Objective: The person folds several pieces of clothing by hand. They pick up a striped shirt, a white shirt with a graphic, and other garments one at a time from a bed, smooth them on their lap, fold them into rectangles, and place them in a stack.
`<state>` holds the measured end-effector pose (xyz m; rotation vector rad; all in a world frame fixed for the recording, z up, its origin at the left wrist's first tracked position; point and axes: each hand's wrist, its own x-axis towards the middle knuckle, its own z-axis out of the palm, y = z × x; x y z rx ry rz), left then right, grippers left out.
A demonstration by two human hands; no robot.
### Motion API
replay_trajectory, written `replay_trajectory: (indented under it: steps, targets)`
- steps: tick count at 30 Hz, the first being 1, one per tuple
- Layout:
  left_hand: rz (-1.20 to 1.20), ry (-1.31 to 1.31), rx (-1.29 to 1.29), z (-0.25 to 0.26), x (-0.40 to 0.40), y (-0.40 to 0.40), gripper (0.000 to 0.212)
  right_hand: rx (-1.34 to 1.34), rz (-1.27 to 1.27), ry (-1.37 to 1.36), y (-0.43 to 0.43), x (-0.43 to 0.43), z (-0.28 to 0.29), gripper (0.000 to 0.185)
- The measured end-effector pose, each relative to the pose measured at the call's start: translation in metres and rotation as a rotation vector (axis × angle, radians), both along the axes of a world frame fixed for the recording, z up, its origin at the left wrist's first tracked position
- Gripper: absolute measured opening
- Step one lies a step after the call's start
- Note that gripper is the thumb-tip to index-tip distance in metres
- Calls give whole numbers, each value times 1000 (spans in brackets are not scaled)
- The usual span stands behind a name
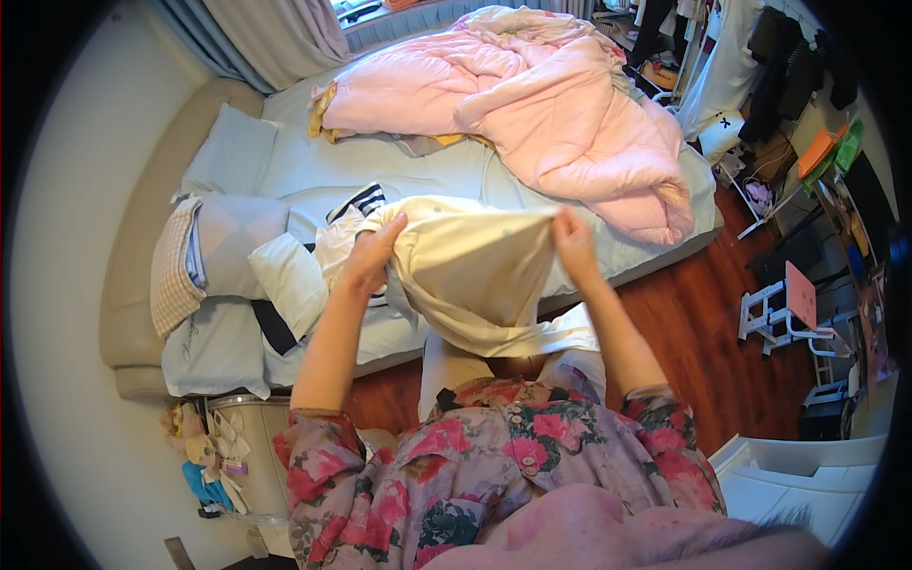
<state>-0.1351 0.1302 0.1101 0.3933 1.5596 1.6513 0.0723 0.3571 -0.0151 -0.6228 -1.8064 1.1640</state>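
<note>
A cream-coloured cloth garment (477,278) with faint spots is stretched between my two hands, above the near edge of the bed. My left hand (374,253) grips its left side, thumb on top of the fabric. At the other side, my right hand (573,239) pinches an upper corner and pulls it taut. A white cloth part (570,329) hangs at the garment's lower right, over my lap. Beside my left hand, a crumpled pale garment (337,246) and a navy-and-white striped cloth (360,201) lie on the bed.
A pink quilt (570,107) is heaped across the far side of the bed (306,157). Pillows (242,235) and folded cloths lie near the headboard (135,285). Wooden floor (712,299), a small pink-and-white chair (798,296) and a clothes rack are at the right.
</note>
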Motion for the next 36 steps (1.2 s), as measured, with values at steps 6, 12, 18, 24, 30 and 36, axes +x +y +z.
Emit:
replay_trajectory:
  steps: [6, 12, 18, 24, 30, 36]
  targets:
    - [-367, 509, -196, 2, -37, 4, 35, 372, -172, 16, 48, 18, 119, 12]
    - [-629, 963, -450, 41, -17, 15, 35, 867, -343, -91, 90, 40, 157, 9]
    - [-107, 555, -64, -23, -74, 17, 27, 931, -343, -100, 76, 42, 163, 14]
    - [89, 76, -80, -5, -49, 29, 33, 334, 335, -523, 87, 67, 128, 15]
    - [-1, -213, 248, 15, -39, 27, 27, 207, 510, -929, 65, 81, 51, 16]
    - [-214, -330, 452, 65, 1, 46, 27, 199, -111, -598, 140, 96, -38, 23]
